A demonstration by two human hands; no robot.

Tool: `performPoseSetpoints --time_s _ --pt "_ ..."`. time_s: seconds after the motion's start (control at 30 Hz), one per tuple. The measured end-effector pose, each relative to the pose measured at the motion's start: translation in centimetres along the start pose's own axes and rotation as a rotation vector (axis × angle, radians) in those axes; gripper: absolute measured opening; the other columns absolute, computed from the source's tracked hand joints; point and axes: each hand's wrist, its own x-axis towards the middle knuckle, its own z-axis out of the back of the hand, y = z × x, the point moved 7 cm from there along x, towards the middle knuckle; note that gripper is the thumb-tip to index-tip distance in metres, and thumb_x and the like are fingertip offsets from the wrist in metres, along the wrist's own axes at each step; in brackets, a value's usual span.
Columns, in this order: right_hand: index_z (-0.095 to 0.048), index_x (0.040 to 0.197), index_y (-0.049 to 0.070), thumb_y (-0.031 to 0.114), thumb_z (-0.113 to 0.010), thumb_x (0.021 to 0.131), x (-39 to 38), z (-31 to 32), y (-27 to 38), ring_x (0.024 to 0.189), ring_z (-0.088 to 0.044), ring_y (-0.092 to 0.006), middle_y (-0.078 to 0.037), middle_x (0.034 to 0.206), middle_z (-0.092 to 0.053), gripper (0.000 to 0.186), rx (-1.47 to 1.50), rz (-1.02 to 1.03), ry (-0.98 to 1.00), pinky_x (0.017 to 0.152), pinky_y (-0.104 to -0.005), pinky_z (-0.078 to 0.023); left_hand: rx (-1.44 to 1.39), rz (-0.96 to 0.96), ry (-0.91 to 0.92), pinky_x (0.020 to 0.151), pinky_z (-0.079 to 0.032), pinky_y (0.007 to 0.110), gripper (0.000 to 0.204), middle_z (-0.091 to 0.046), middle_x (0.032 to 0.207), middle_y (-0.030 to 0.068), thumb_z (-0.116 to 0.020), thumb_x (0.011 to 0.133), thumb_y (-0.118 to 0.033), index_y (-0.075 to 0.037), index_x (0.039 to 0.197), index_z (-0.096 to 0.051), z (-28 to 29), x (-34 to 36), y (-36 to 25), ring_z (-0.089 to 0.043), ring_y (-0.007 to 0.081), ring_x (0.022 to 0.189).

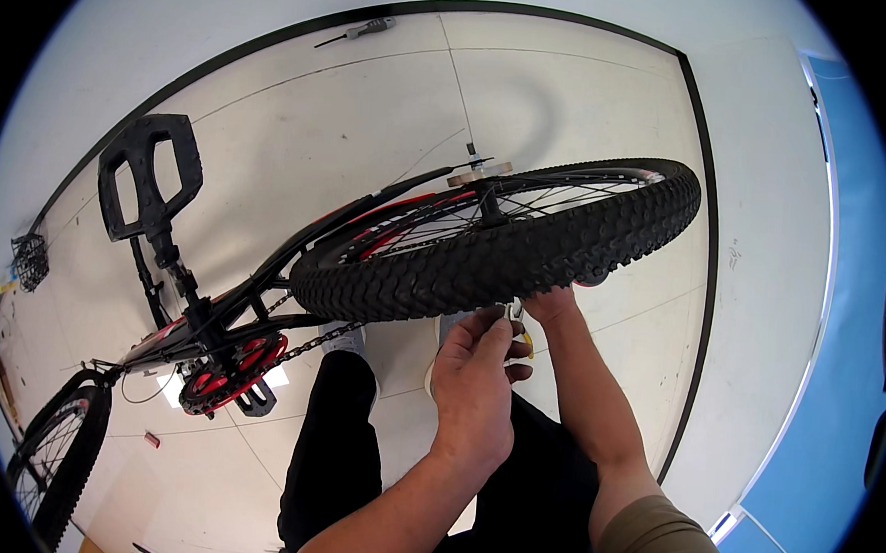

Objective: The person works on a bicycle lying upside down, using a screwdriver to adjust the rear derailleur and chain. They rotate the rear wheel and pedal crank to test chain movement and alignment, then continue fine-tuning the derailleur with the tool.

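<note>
A black bicycle lies across the view, its knobby-tyred rear wheel (494, 264) close in front of me. At the tyre's near edge, my left hand (478, 378) is closed, thumb and fingers pinched together. A small bright metal piece (514, 308) shows at its fingertips, and something yellow (528, 339) beside the fingers; their kind is unclear. My right hand (550, 304) reaches under the wheel just right of the left one, its fingers hidden by the tyre. The wheel's hub axle (472, 156) sticks up on the far side, with a pale round disc around it.
To the left are a black pedal (147, 186), a red chainring (243, 371) with chain, and the front wheel (58, 447). A screwdriver (368, 29) lies on the tiled floor by the far wall. A small red object (152, 441) lies at lower left. My legs are below the wheel.
</note>
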Motion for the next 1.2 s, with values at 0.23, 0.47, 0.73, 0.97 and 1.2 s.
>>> performPoseSetpoints --time_s 0.23,0.47,0.73,0.97,1.2 --pt "-0.060 0.130 0.011 0.017 -0.059 0.102 -0.2 0.0 -0.7 0.116 -0.063 -0.0211 -0.005 0.128 -0.066 0.029 0.007 0.007 0.064 0.101 -0.0376 -0.052 0.214 -0.447 -0.035 0.083 -0.050 0.032 0.013 -0.064 0.112 0.0105 -0.057 0.100 -0.004 -0.001 0.113 -0.059 -1.1 -2.4 -4.6 -0.062 0.0164 0.099" --pt "-0.064 0.124 0.010 0.009 -0.054 0.101 0.0 -0.5 -1.3 0.115 -0.064 -0.0241 -0.008 0.122 -0.068 0.025 0.097 -0.040 -0.018 0.105 -0.0422 -0.050 0.789 -1.443 0.191 0.071 -0.045 0.031 0.024 -0.062 0.097 0.0176 -0.066 0.079 0.009 0.002 0.102 -0.067 -1.9 -10.1 -9.9 -0.057 0.0225 0.081" --pt "-0.061 0.128 0.010 0.004 -0.056 0.097 -0.7 -1.6 -1.3 0.119 -0.061 -0.0228 -0.007 0.128 -0.065 0.032 0.062 -0.004 0.014 0.105 -0.0402 -0.049 0.991 -1.440 -0.232 0.117 -0.030 0.044 0.063 -0.041 0.149 0.0255 -0.049 0.081 0.010 0.009 0.144 -0.042 1.5 -8.7 -12.6 -0.040 0.0352 0.140" --pt "-0.065 0.119 0.008 -0.007 -0.055 0.093 0.1 1.7 -2.6 0.112 -0.063 -0.0223 -0.007 0.120 -0.068 0.032 -0.264 0.141 -0.041 0.100 -0.0394 -0.051 1.199 -1.364 -0.162 0.122 -0.022 0.050 0.084 -0.024 0.158 0.0319 -0.043 0.072 0.010 0.009 0.155 -0.027 -0.9 -7.1 -9.8 -0.024 0.0451 0.149" --pt "-0.065 0.120 0.008 -0.009 -0.054 0.093 -0.9 -1.8 -2.2 0.113 -0.063 -0.0224 -0.007 0.121 -0.067 0.033 0.078 -0.047 -0.134 0.100 -0.0401 -0.051 1.239 -1.361 -0.197 0.121 -0.020 0.052 0.086 -0.021 0.159 0.0321 -0.047 0.073 0.007 0.008 0.156 -0.025 -1.0 -6.8 -9.4 -0.022 0.0475 0.149"
